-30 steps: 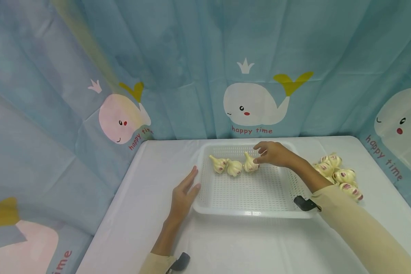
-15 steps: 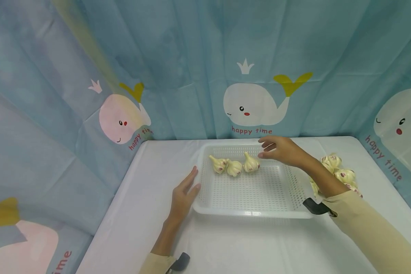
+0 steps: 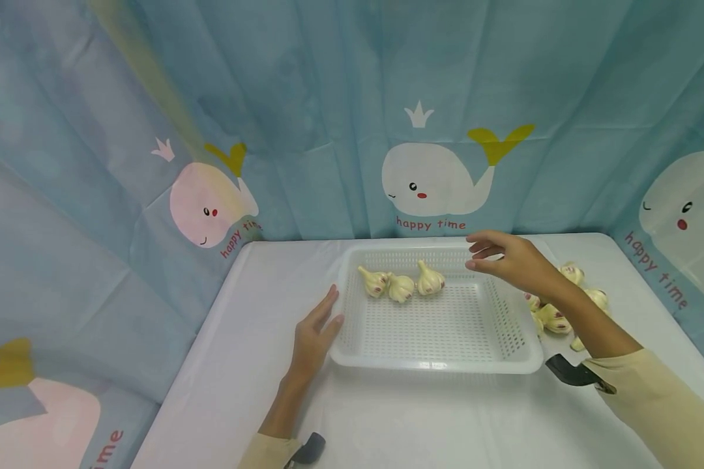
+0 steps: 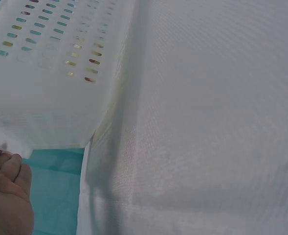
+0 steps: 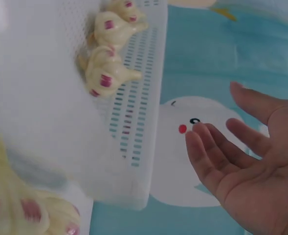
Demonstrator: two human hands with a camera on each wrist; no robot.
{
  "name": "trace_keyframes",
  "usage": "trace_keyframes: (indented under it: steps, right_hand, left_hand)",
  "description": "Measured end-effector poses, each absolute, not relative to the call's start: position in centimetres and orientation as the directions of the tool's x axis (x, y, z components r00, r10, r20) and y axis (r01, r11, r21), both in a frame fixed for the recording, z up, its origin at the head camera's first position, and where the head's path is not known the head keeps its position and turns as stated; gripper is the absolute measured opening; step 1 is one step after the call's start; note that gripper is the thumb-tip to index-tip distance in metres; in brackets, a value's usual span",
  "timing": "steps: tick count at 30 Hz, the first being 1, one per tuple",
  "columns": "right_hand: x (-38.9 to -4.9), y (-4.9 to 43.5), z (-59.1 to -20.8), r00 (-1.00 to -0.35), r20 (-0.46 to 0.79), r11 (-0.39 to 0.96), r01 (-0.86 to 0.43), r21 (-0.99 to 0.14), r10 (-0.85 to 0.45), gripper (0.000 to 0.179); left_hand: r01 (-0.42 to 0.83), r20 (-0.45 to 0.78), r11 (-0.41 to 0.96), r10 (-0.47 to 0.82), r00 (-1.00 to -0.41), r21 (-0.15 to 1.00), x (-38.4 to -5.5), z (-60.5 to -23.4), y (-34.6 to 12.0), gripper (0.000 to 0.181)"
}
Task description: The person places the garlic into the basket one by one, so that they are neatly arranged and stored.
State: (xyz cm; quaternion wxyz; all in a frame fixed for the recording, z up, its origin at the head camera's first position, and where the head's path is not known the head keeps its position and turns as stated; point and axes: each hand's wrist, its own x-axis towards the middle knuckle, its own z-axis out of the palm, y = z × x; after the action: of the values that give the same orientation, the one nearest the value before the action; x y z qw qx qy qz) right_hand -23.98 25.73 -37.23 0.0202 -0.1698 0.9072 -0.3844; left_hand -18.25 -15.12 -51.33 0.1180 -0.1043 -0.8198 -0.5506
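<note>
A white perforated plastic basket [image 3: 434, 366] stands on the table with three garlic bulbs [image 3: 431, 280] in a row toward its back left. My left hand [image 3: 312, 339] rests against the basket's left side, fingers nearly straight; in the left wrist view part of this hand [image 4: 9, 188] shows beside the basket wall [image 4: 41, 93]. Above the basket's back right corner, my right hand [image 3: 513, 264] holds nothing. Its fingers are spread and loosely bent, as the right hand [image 5: 251, 156] in the right wrist view shows, apart from the garlic bulbs [image 5: 104, 76] in the basket.
Several more garlic bulbs [image 3: 554, 320] lie in a pile on the white table [image 3: 422, 417] right of the basket, partly hidden behind my right forearm. A blue curtain [image 3: 328, 117] with whale prints hangs behind and along the sides of the table.
My right hand has left the rightmost bulb in the basket and moved right, toward the basket's back right corner. The left hand and the basket stay where they were.
</note>
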Motion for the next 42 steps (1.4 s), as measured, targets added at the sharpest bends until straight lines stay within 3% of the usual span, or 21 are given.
trace_keyframes:
  steps: [17, 42]
  right_hand:
    - [-20.2, 30.7, -39.5, -0.952, 0.218, 0.647, -0.307, -0.698, -0.217, 0.052]
    - [-16.4, 38.8, -44.0, -0.985, 0.160, 0.648, -0.163, -0.744, -0.064, 0.062]
  left_hand:
    - [0.321, 0.326, 0.353, 0.047, -0.944, 0.879, -18.3, -51.6, -15.2, 0.051]
    - [0.326, 0.328, 0.336, 0.052, -0.943, 0.884, -18.2, -51.4, -15.2, 0.052]
